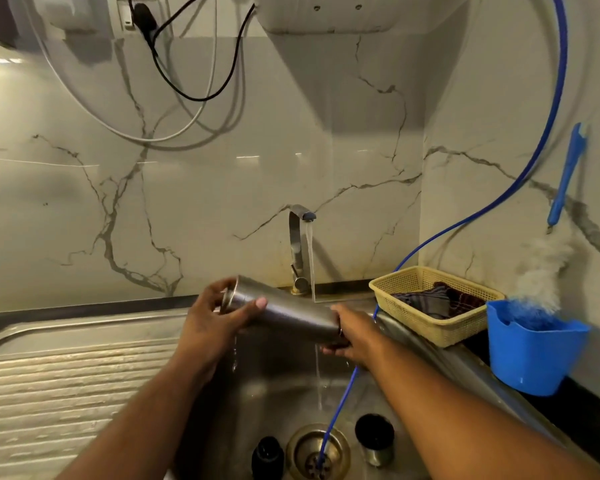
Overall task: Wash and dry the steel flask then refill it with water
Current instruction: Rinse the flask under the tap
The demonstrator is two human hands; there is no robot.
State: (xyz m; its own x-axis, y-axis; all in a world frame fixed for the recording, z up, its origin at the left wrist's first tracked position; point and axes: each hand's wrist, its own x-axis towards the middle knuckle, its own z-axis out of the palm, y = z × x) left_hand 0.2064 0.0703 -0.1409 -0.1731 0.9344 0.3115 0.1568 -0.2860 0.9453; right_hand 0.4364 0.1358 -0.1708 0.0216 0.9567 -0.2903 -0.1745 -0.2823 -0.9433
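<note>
The steel flask (291,311) lies almost level over the sink (278,386), its open mouth pointing left. My left hand (212,318) grips the neck end, thumb across the top. My right hand (352,336) holds the base end. The tap (300,251) behind runs a stream of water (311,258) that falls past the flask's base into the basin. Water drips from under my left hand. A black stopper (267,457) and a steel cup lid with a black inside (374,438) stand on the sink floor beside the drain (317,452).
A blue hose (548,133) loops from the wall down into the drain. At the right, a yellow basket (430,306) holds cloths, next to a blue tub (534,355) with a bottle brush (565,181). The ribbed draining board (73,386) lies left. Cables hang above.
</note>
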